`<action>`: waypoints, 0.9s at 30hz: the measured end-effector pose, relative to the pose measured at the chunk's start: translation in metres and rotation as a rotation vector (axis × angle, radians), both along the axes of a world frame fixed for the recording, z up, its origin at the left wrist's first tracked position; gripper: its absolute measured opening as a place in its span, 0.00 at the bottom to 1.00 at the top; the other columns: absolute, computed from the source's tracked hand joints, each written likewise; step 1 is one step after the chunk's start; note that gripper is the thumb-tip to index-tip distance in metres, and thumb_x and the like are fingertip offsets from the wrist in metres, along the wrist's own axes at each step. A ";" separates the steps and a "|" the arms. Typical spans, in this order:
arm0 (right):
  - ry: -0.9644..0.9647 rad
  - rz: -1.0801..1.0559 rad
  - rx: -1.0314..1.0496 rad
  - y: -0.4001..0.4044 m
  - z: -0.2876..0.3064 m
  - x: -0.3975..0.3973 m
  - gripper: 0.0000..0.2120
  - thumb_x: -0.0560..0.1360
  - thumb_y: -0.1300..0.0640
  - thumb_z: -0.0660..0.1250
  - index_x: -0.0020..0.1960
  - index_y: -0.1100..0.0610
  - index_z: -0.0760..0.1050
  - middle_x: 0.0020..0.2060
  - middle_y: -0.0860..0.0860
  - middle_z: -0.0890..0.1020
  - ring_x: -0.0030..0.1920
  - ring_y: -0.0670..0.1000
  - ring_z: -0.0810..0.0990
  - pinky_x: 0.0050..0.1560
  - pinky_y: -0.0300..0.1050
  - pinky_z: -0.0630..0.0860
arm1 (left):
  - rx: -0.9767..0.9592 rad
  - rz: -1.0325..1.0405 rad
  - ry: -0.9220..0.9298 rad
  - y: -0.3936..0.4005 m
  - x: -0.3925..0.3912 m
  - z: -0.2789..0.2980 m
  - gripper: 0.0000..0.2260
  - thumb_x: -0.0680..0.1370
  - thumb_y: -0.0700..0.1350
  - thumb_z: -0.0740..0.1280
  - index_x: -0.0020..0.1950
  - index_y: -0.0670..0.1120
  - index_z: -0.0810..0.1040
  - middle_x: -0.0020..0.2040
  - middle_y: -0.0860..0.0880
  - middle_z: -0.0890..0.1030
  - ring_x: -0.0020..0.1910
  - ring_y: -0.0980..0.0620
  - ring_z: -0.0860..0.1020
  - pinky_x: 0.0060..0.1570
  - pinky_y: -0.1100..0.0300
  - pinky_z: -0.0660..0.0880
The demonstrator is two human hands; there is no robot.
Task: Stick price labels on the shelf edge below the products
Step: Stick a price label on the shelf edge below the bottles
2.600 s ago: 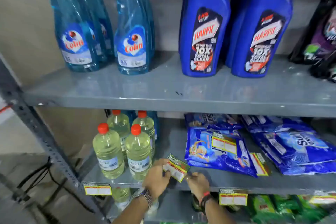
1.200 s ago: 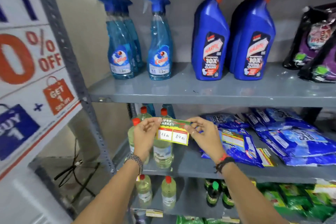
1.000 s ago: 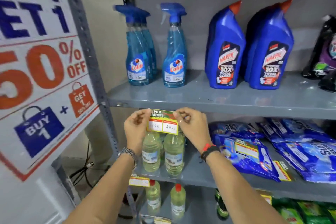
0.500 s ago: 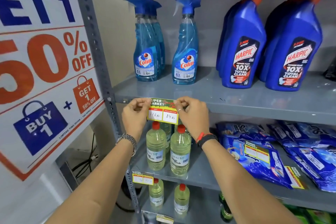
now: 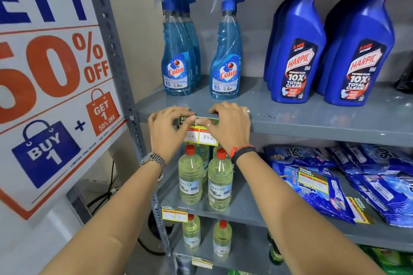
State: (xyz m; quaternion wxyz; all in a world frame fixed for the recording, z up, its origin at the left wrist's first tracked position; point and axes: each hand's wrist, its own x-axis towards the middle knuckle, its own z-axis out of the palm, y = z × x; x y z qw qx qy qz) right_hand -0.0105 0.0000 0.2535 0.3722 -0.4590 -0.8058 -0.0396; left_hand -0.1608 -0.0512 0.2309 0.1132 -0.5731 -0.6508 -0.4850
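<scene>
A green, red and yellow price label (image 5: 202, 136) lies against the front edge of the grey upper shelf (image 5: 312, 128), below the blue Colin spray bottles (image 5: 225, 56). My left hand (image 5: 166, 133) presses its left part and my right hand (image 5: 228, 127) its right part, thumbs meeting on the label's top strip. Fingers of both hands curl over the shelf lip. Much of the label's top is hidden by my thumbs.
Blue Harpic bottles (image 5: 295, 51) stand to the right on the same shelf. Below are pale yellow bottles (image 5: 220, 183) and blue detergent packs (image 5: 335, 185). Another price label (image 5: 174, 214) sits on the lower shelf edge. A "50% OFF" sign (image 5: 51, 87) fills the left.
Both hands rose from the lower shelf with the label up to the upper shelf edge. In the last half second the fingers went over the lip and pressed the label on.
</scene>
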 end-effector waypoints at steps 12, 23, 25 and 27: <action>0.043 0.126 -0.169 -0.011 0.007 0.021 0.16 0.76 0.60 0.63 0.61 0.49 0.76 0.57 0.55 0.82 0.59 0.58 0.76 0.59 0.52 0.74 | 0.035 -0.091 -0.025 -0.001 -0.013 -0.006 0.08 0.74 0.53 0.69 0.52 0.57 0.81 0.55 0.61 0.81 0.61 0.58 0.75 0.65 0.53 0.60; 0.271 0.155 0.232 -0.013 -0.055 0.138 0.17 0.67 0.65 0.62 0.52 0.54 0.80 0.50 0.48 0.85 0.49 0.49 0.74 0.53 0.40 0.69 | 0.383 0.319 -0.377 -0.001 0.101 -0.052 0.12 0.76 0.44 0.64 0.59 0.47 0.74 0.64 0.46 0.75 0.63 0.48 0.68 0.62 0.53 0.58; 0.326 0.031 0.206 -0.003 -0.092 0.184 0.09 0.68 0.62 0.63 0.45 0.53 0.78 0.42 0.48 0.83 0.44 0.50 0.72 0.47 0.42 0.67 | 0.450 0.155 -0.389 0.009 0.157 -0.080 0.10 0.76 0.39 0.64 0.57 0.41 0.74 0.59 0.39 0.75 0.60 0.42 0.69 0.62 0.51 0.60; 0.357 -0.076 0.036 0.012 -0.128 0.229 0.04 0.70 0.59 0.62 0.42 0.52 0.75 0.40 0.50 0.81 0.42 0.51 0.72 0.45 0.44 0.67 | 0.381 -0.018 -0.391 0.026 0.208 -0.110 0.09 0.75 0.37 0.63 0.55 0.41 0.74 0.53 0.40 0.76 0.55 0.41 0.72 0.60 0.45 0.66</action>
